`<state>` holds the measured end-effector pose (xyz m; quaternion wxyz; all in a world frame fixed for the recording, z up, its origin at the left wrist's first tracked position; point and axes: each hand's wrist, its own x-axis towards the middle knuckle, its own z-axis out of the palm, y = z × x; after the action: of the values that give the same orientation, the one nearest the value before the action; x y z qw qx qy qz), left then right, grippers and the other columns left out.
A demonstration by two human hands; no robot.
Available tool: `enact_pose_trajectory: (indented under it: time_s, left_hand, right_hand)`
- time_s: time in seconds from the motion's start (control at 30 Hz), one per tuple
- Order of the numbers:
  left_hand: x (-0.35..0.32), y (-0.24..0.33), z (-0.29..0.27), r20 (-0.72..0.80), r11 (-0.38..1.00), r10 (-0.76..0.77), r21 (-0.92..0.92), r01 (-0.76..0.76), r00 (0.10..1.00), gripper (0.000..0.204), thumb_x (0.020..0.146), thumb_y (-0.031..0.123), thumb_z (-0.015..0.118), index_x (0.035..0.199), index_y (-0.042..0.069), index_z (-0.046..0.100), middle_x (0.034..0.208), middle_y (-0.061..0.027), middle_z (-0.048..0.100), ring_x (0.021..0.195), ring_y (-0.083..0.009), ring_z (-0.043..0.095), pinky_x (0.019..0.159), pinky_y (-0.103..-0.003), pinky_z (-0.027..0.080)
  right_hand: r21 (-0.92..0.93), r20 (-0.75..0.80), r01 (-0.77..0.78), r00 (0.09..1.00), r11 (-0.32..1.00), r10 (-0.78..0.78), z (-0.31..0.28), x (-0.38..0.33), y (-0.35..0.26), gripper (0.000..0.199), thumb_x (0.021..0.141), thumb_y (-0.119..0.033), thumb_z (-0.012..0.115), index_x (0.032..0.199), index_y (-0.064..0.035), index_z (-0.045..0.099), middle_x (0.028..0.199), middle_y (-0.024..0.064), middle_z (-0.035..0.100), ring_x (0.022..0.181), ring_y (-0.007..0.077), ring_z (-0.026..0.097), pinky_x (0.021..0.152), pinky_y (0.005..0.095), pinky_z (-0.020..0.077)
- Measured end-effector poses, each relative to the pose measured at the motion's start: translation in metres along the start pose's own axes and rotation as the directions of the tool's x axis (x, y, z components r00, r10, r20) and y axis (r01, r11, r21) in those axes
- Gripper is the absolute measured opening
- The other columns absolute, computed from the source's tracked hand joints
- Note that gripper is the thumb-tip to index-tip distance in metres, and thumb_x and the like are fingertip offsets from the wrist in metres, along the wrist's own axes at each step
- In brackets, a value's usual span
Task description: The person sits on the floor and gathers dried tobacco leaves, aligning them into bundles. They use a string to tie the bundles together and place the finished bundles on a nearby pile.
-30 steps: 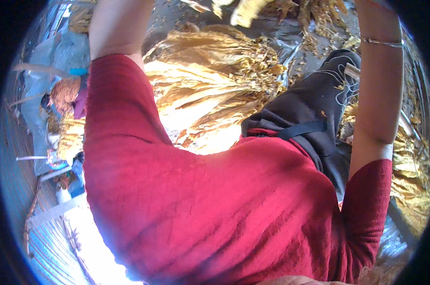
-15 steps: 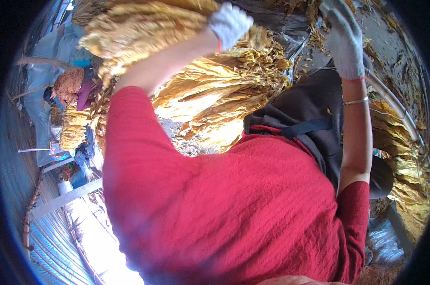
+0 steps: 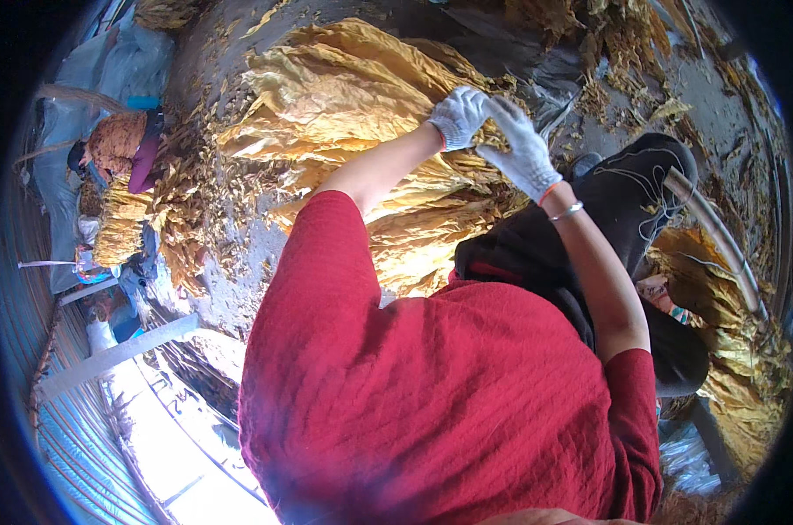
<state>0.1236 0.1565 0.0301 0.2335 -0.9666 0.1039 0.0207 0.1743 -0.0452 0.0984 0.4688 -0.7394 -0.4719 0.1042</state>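
My left hand (image 3: 459, 116), in a white knit glove, is closed at the narrow end of a bundle of dried tobacco leaves (image 3: 326, 92). The bundle fans out to the left, broad, wrinkled and yellow-brown. Its stem ends are hidden by the glove. Close beside it, my right hand (image 3: 523, 153), gloved the same way, has its fingers stretched and its thumb apart, with nothing visible in it. The fingertips come up to the left hand; whether they touch it I cannot tell. Below the bundle lies a pile of similar leaves (image 3: 423, 236), partly covered by my left arm.
A curved pole (image 3: 716, 232) and more hanging or stacked leaves (image 3: 747, 367) are at the right, beside my dark shoe (image 3: 655, 179). Leaf scraps (image 3: 230, 188) litter the floor. Far left, another person (image 3: 121, 149) bends near a leaf stack (image 3: 121, 227). Clear plastic (image 3: 687, 455) lies lower right.
My left hand has come down and to the right with the leaf bundle, which was blurred by motion. My right hand has swung left and down from the upper right, to beside the left.
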Motion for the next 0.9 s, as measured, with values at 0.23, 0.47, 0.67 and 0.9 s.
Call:
enact_pose_trajectory:
  time_s: [0.23, 0.47, 0.67, 0.9]
  left_hand:
    - [-0.003, -0.047, -0.099, 0.397, 0.986, 0.138, 0.035, -0.165, 0.908, 0.08, 0.075, 0.062, 0.077, 0.132, 0.007, 0.064, 0.155, -0.0172, 0.045, 0.15, -0.0345, 0.032, 0.127, -0.043, 0.023]
    - [-0.078, -0.144, -0.107, 0.075, 0.969, -0.242, -0.035, 0.245, 0.967, 0.09, 0.088, 0.079, 0.052, 0.153, 0.017, 0.045, 0.161, -0.013, 0.04, 0.149, -0.0368, 0.034, 0.125, -0.055, 0.018]
    - [-0.137, -0.108, -0.004, 0.147, 0.878, -0.422, -0.178, 0.444, 0.894, 0.101, 0.087, 0.089, 0.035, 0.159, 0.018, 0.035, 0.167, -0.0151, 0.025, 0.15, -0.0454, 0.027, 0.123, -0.061, 0.014]
    - [-0.164, -0.075, 0.049, 0.038, 0.816, -0.508, -0.299, 0.495, 0.86, 0.097, 0.088, 0.079, 0.049, 0.159, 0.016, 0.031, 0.167, -0.0171, 0.021, 0.151, -0.0451, 0.022, 0.121, -0.067, 0.015]
  right_hand:
    - [0.026, -0.054, 0.042, 0.998, 0.999, -0.04, 0.036, 0.016, 0.013, 0.081, 0.083, -0.013, 0.075, 0.154, -0.0099, 0.039, 0.157, 0.0202, 0.038, 0.141, 0.0433, 0.042, 0.116, 0.0463, 0.0391]
    - [-0.201, 0.146, 0.101, 0.987, 0.974, -0.072, 0.05, 0.009, 0.028, 0.052, 0.089, -0.014, 0.071, 0.14, -0.0164, 0.058, 0.154, 0.0113, 0.048, 0.137, 0.0373, 0.047, 0.111, 0.0469, 0.0435]
    - [-0.283, 0.336, 0.072, 0.942, 0.956, 0.028, 0.049, -0.004, 0.022, 0.047, 0.091, -0.014, 0.069, 0.138, -0.0162, 0.062, 0.159, 0.0076, 0.04, 0.14, 0.0367, 0.044, 0.113, 0.0459, 0.0419]
    - [-0.338, 0.448, 0.139, 0.893, 0.931, 0.03, 0.056, -0.009, 0.018, 0.058, 0.09, -0.018, 0.071, 0.146, -0.0199, 0.055, 0.163, 0.0068, 0.033, 0.144, 0.0366, 0.038, 0.113, 0.0486, 0.0415]
